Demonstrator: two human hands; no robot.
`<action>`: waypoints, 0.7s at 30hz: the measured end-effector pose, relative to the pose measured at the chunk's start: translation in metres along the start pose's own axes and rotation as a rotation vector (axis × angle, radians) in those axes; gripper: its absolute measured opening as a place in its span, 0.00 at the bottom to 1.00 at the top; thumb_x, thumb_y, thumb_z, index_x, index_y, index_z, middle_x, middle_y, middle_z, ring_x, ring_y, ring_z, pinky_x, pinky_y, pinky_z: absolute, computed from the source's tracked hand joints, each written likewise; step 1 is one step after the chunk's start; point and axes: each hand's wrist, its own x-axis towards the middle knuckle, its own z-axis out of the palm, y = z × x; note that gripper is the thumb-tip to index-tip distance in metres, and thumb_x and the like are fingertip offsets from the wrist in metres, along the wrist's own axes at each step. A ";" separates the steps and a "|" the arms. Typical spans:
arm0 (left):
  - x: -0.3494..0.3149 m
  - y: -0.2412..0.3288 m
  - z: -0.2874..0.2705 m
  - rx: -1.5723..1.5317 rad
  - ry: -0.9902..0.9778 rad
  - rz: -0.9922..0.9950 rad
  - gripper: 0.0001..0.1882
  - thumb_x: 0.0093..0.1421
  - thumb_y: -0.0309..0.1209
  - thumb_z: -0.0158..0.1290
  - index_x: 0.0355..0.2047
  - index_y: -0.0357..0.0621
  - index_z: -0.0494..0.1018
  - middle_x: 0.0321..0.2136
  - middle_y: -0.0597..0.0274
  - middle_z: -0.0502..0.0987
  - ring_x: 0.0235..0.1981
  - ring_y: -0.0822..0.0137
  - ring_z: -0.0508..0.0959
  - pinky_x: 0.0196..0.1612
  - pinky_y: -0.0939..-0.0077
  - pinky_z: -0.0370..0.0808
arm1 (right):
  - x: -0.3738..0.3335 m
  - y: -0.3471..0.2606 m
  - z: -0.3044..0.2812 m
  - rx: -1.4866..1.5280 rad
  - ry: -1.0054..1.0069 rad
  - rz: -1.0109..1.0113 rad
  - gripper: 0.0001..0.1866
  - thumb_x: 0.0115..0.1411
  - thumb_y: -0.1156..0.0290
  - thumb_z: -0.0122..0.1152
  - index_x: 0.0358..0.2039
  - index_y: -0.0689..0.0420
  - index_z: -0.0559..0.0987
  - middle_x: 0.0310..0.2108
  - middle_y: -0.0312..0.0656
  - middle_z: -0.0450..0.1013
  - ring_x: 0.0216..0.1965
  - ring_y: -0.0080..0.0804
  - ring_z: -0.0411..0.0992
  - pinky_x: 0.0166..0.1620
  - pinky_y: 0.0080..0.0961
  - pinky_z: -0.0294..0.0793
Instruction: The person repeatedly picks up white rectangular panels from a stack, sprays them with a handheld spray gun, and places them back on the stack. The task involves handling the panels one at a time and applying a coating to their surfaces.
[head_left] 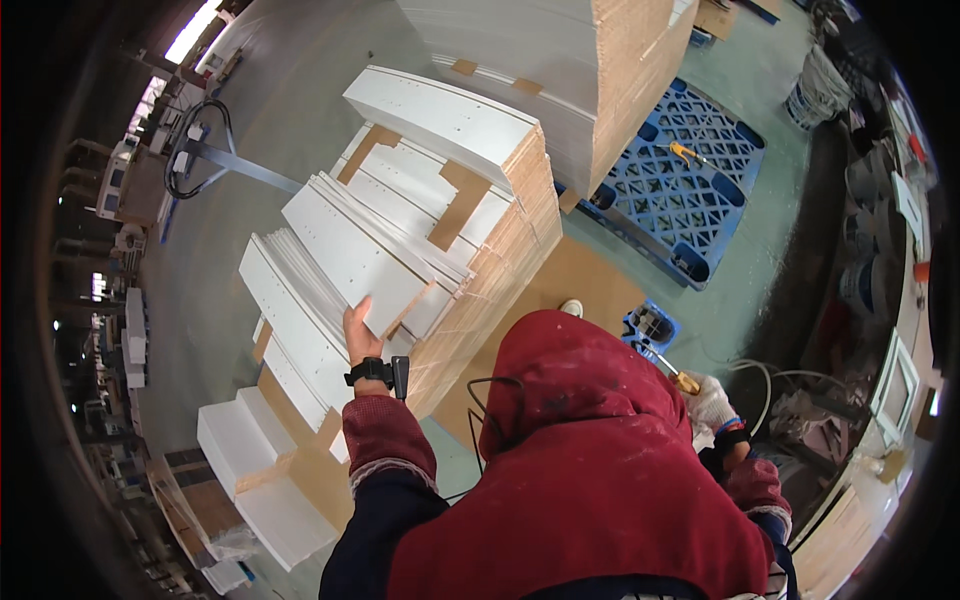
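My left hand (361,338), bare and with a black band at the wrist, grips the near end of a white panel (355,255). This panel lies tilted on a stack of similar white boards (300,285) with small holes. Over on the right, my right hand (712,408) wears a white glove and is closed round a yellow-handled screwdriver (686,382). Its metal shaft points toward a small blue compartment box (655,322) on the brown cardboard sheet (575,275). What sits inside the box is too small to make out.
A taller panel stack (520,50) rises at the back. Beyond the cardboard, a blue plastic pallet (690,175) carries a yellow-handled tool (682,152). White boards (265,470) lie at the near left. A pale hose (765,400) and a cluttered bench (870,470) are on the right.
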 end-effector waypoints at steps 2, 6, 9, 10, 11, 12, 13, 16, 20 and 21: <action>0.008 -0.006 -0.005 -0.003 -0.067 -0.016 0.17 0.53 0.31 0.54 0.39 0.31 0.68 0.35 0.57 0.74 0.35 0.66 0.75 0.39 0.73 0.73 | 0.008 -0.005 -0.001 -0.022 -0.019 -0.012 0.17 0.52 0.67 0.63 0.41 0.60 0.75 0.33 0.38 0.76 0.34 0.20 0.70 0.39 0.21 0.70; 0.023 -0.033 -0.025 -0.130 0.002 -0.093 0.19 0.51 0.28 0.55 0.42 0.32 0.67 0.37 0.57 0.73 0.37 0.64 0.75 0.40 0.70 0.73 | 0.016 -0.047 0.000 -0.114 -0.027 -0.016 0.17 0.52 0.67 0.62 0.41 0.61 0.75 0.32 0.37 0.75 0.33 0.19 0.69 0.38 0.20 0.71; 0.036 -0.048 -0.031 -0.099 -0.007 -0.172 0.19 0.50 0.26 0.55 0.42 0.31 0.66 0.37 0.56 0.73 0.37 0.62 0.75 0.40 0.69 0.73 | 0.028 -0.056 0.002 -0.192 -0.017 -0.003 0.18 0.52 0.66 0.62 0.42 0.61 0.75 0.32 0.38 0.75 0.33 0.19 0.69 0.38 0.20 0.71; 0.040 -0.052 -0.030 -0.076 -0.020 -0.199 0.19 0.50 0.25 0.55 0.42 0.31 0.66 0.37 0.56 0.73 0.37 0.61 0.75 0.40 0.68 0.72 | 0.032 -0.054 0.003 -0.151 -0.021 -0.012 0.18 0.52 0.66 0.62 0.42 0.61 0.74 0.32 0.38 0.75 0.33 0.19 0.69 0.38 0.20 0.71; 0.043 -0.055 -0.029 -0.052 -0.034 -0.227 0.19 0.50 0.24 0.55 0.42 0.30 0.66 0.36 0.55 0.73 0.37 0.60 0.75 0.41 0.68 0.72 | 0.036 -0.051 0.003 -0.109 -0.024 -0.021 0.19 0.52 0.66 0.62 0.43 0.61 0.74 0.32 0.38 0.75 0.33 0.19 0.70 0.38 0.20 0.71; 0.047 -0.061 -0.035 -0.073 -0.028 -0.271 0.20 0.49 0.24 0.55 0.43 0.30 0.65 0.36 0.54 0.72 0.37 0.59 0.75 0.41 0.67 0.72 | 0.039 -0.049 0.005 -0.062 -0.027 -0.029 0.19 0.52 0.65 0.62 0.43 0.61 0.74 0.32 0.38 0.75 0.33 0.19 0.70 0.38 0.20 0.71; 0.050 -0.067 -0.043 -0.092 -0.024 -0.316 0.21 0.49 0.24 0.55 0.43 0.29 0.65 0.36 0.53 0.72 0.37 0.59 0.74 0.42 0.67 0.72 | 0.040 -0.052 0.005 -0.126 -0.020 -0.034 0.19 0.52 0.65 0.62 0.43 0.61 0.74 0.32 0.39 0.75 0.33 0.20 0.70 0.39 0.20 0.71; 0.057 -0.065 -0.040 0.340 0.148 -0.429 0.23 0.48 0.25 0.56 0.44 0.29 0.64 0.39 0.51 0.70 0.40 0.57 0.73 0.44 0.66 0.70 | 0.041 -0.048 0.008 -0.078 -0.016 -0.029 0.19 0.52 0.65 0.62 0.43 0.61 0.74 0.32 0.39 0.76 0.34 0.20 0.70 0.39 0.20 0.71; 0.058 -0.048 0.010 1.490 0.357 0.360 0.27 0.48 0.30 0.57 0.46 0.30 0.63 0.43 0.49 0.67 0.43 0.59 0.70 0.43 0.67 0.70 | 0.031 -0.049 0.012 -0.011 0.003 0.016 0.19 0.53 0.66 0.61 0.44 0.61 0.74 0.33 0.40 0.75 0.35 0.22 0.71 0.40 0.21 0.71; 0.058 -0.037 0.042 1.180 0.180 0.242 0.28 0.49 0.34 0.58 0.46 0.30 0.62 0.44 0.50 0.66 0.42 0.60 0.70 0.42 0.68 0.70 | 0.031 -0.042 0.014 0.045 0.001 0.032 0.19 0.53 0.67 0.61 0.44 0.61 0.74 0.34 0.39 0.75 0.35 0.22 0.71 0.40 0.21 0.71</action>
